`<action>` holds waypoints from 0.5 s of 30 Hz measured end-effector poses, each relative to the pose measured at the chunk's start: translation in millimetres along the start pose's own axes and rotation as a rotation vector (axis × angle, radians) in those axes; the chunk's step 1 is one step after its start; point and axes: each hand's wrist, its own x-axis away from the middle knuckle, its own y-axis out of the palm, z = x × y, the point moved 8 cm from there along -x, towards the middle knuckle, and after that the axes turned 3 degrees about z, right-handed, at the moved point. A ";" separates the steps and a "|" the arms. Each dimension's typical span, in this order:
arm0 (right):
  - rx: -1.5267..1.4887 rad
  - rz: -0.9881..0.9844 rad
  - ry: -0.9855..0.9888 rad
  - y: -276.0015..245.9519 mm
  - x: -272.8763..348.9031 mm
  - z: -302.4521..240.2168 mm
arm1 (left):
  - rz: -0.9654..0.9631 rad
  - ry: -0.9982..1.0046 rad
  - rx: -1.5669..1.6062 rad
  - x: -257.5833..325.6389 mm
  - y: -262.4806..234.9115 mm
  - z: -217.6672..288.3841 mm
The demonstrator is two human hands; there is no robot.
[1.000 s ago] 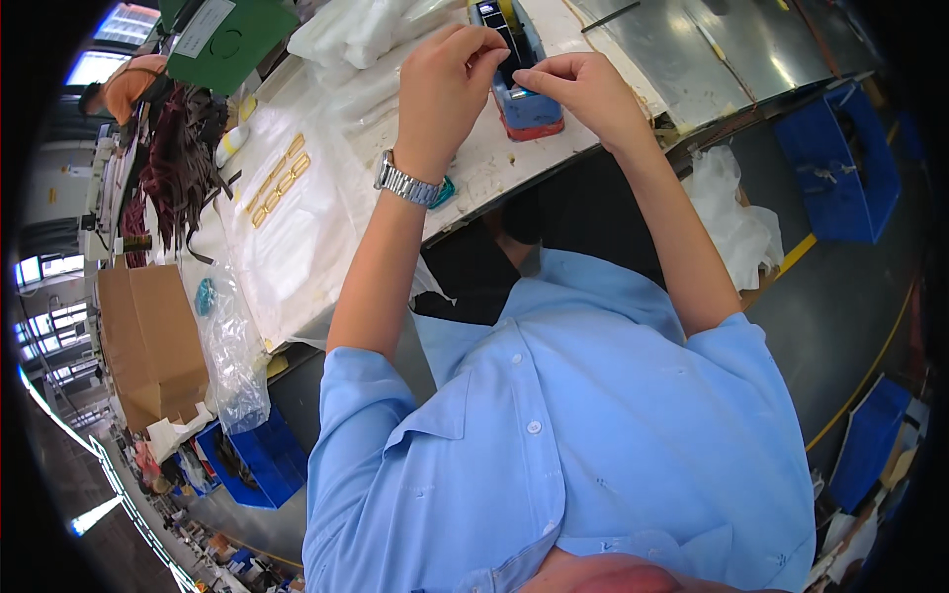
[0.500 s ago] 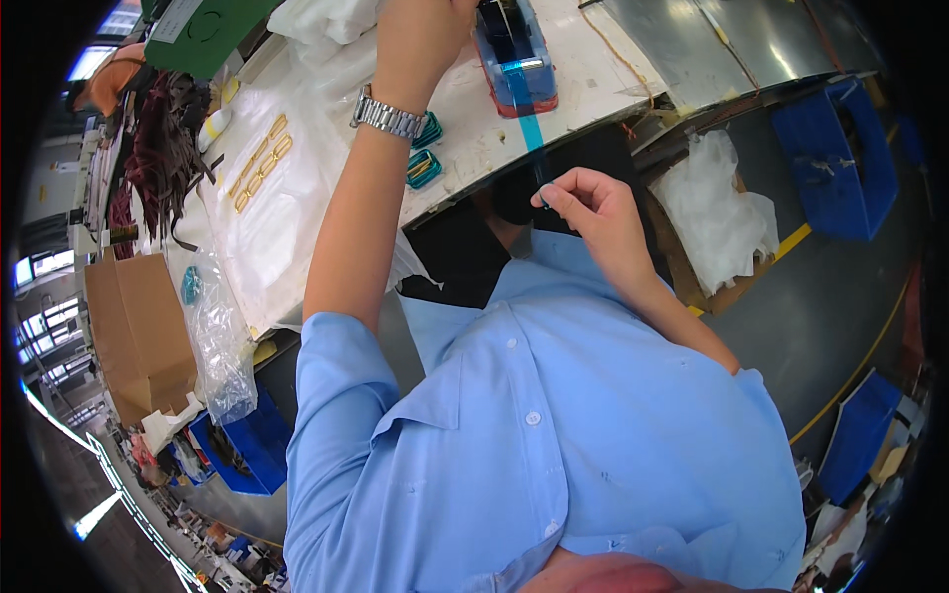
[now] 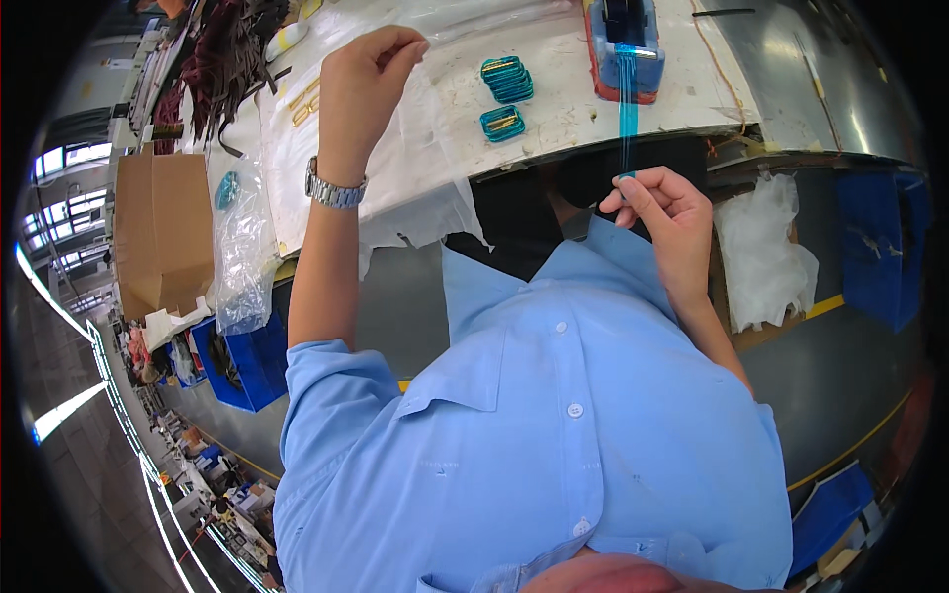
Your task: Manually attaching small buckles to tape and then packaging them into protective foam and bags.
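Note:
My right hand [image 3: 667, 222] pinches the free end of a strip of blue tape [image 3: 629, 114]. The strip runs taut from a blue and red tape dispenser [image 3: 628, 64] on the bench, past the bench's near edge. My left hand [image 3: 366, 89], with a metal watch on its wrist, hovers over the white sheeting, thumb and fingers closed together; what they hold, if anything, is hidden. Beside it lie gold oblong metal pieces [image 3: 304, 102], partly covered by the hand. Between hand and dispenser sit a stack of blue-wrapped bundles [image 3: 508, 79] and a single blue-wrapped bundle [image 3: 502, 124].
Dark fringed strips [image 3: 222, 64] lie on the bench at far left. A cardboard box [image 3: 163, 232] and a clear plastic bag [image 3: 245, 257] are at the left edge. Below right stands a box with white plastic [image 3: 766, 252], beside a blue bin [image 3: 880, 247].
My left hand has moved away from beside the dispenser, left over the sheeting. My right hand keeps pinching the tape end. The view has shifted, showing more of the bundles.

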 end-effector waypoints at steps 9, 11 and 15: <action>0.028 0.039 -0.022 -1.8 2.4 -4.9 | 0.034 -0.159 -0.497 43.5 -91.0 -116.4; 0.031 0.035 -0.023 -1.8 2.1 -5.5 | 0.030 -0.071 -0.512 40.9 -80.8 -123.9; 0.016 0.064 -0.019 -4.9 4.7 -7.3 | -0.079 0.184 -0.613 9.8 -42.8 -113.4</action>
